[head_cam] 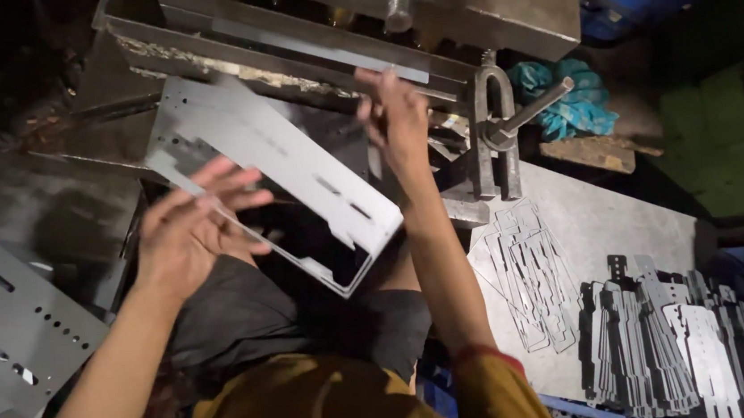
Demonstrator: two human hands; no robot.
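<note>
While I watch through the head camera, the long grey sheet-metal panel with punched slots and a notched end (274, 168) hangs tilted in the middle of the scene, its far end at the lower edge of the heavy steel press (426, 7), its near end above my lap. My left hand (190, 229) is at the panel's left long edge, fingers spread and half open; it seems to press against the edge more than to close around it. My right hand (396, 122) is raised at the far right side of the panel, fingers nearly straight; I cannot tell if it grips the sheet or only touches it.

I judge the panel to be thin, stiff and rather light, but long, so it probably flexes and swings when it is held at one point only. Its surface is smooth and matt, maybe a little slippery, and the cut edges and notches are likely sharp. I think the long folded edges, away from the cut-outs, are the safest places to hold it, one hand on each side.

On the left lie flat grey perforated metal plates (4, 313) with rows of small round holes. On the right, a pale metal table (624, 223) carries a fanned stack of dark stamped metal blanks (670, 335) and thin outline-shaped scrap pieces (530, 276). A U-shaped steel clamp with a round bar (508, 125) stands near the press, and a crumpled turquoise cloth (569, 98) lies behind it.
</note>
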